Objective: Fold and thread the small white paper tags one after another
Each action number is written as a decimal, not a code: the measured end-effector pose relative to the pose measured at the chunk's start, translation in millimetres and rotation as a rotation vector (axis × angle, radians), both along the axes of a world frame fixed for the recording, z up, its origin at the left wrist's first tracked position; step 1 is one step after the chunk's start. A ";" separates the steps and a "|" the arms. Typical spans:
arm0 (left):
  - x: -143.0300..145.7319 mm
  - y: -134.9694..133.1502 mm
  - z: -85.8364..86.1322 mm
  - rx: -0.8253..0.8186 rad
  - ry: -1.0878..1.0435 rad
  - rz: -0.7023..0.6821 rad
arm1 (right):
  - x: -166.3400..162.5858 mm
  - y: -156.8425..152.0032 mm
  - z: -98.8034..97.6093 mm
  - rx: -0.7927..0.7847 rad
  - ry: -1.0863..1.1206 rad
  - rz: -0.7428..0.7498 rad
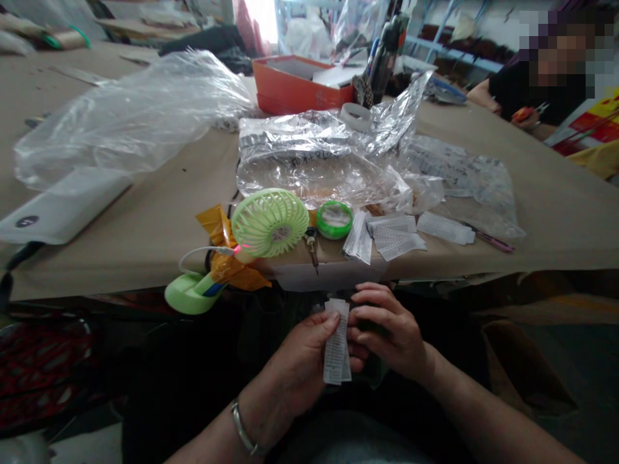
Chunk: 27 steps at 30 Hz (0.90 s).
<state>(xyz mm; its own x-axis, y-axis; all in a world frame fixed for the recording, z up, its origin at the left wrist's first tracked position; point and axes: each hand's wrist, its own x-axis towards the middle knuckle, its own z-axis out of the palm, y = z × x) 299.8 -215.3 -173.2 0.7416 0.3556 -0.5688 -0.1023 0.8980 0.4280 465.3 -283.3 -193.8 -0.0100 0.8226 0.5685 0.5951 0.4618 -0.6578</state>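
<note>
Below the table's front edge, my left hand (302,351) is closed on a few narrow printed paper labels (336,348), its thumb pressed on top. My right hand (394,328) is just to the right, fingers apart and slightly curled, close to the labels' edge; I make out nothing in it. On the table ahead lie fanned stacks of similar labels (394,233), with another small stack (443,228) to their right. A round green tin (334,220) and a small pointed tool (312,250) sit left of these stacks.
A green fan (271,222) stands at the table edge with its cable. Clear plastic bags (309,161) cover the middle, and an orange box (300,84) is behind. A white power bank-like block (62,206) lies left. Another person (536,96) sits at the far right.
</note>
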 end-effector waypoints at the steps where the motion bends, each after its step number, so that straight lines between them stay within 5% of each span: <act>1: -0.7 -0.3 -0.3 0.018 0.009 -0.027 | 1.1 0.4 -1.3 -0.077 0.116 -0.019; 3: -1.3 -1.4 -1.3 0.055 0.010 -0.086 | 3.4 2.9 -5.0 -0.299 0.392 0.029; 6: -1.0 -4.1 -2.3 0.099 -0.029 -0.160 | 6.5 10.3 -11.2 -0.672 0.729 0.329; 9: -0.8 -6.7 -2.0 0.126 -0.049 -0.229 | 7.3 18.8 -14.3 -0.857 0.890 0.566; 20: -0.4 -10.7 -3.5 0.153 0.007 -0.267 | 1.0 26.4 -19.3 -0.902 0.994 0.647; 23: -1.2 -8.2 -3.8 0.150 0.007 -0.230 | 0.2 19.2 -10.1 -0.803 0.863 0.482; 27: -3.5 -6.2 -1.2 0.171 0.009 -0.172 | -3.4 7.9 7.9 -0.488 0.319 0.130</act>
